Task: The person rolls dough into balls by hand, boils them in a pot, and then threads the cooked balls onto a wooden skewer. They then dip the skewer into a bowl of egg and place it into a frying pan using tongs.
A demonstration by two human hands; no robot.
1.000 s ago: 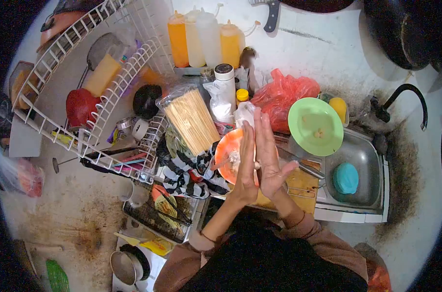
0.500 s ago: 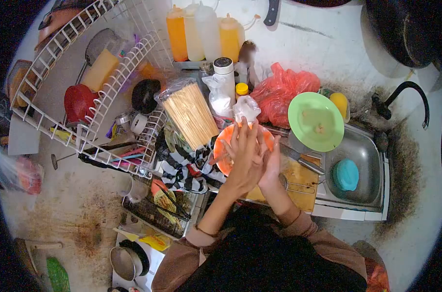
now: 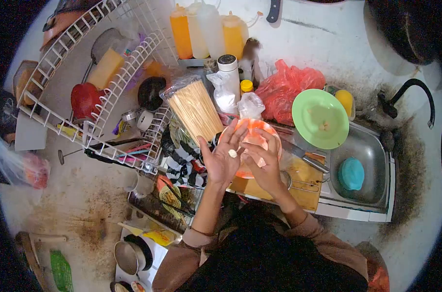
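While the palms were pressed flat together and rubbing a second ago, they are now being parted over the round orange plastic plate [image 3: 252, 146]. The left hand [image 3: 221, 158] is being held open, palm up, fingers spread, and a small pale lump of food [image 3: 233, 153] is being cradled on it rather than gripped. The right hand [image 3: 262, 163] is being held loosely curled just beside it, fingertips bent toward the lump; whether anything is being pinched there cannot be told. The rolling between the palms is judged to be finished, with the shaped piece now being exposed. A clear bag of thin wooden skewers [image 3: 194, 109] is lying just left of the plate, and a round green plastic plate [image 3: 320, 119] with small pale pieces is resting near the steel sink [image 3: 364, 151].
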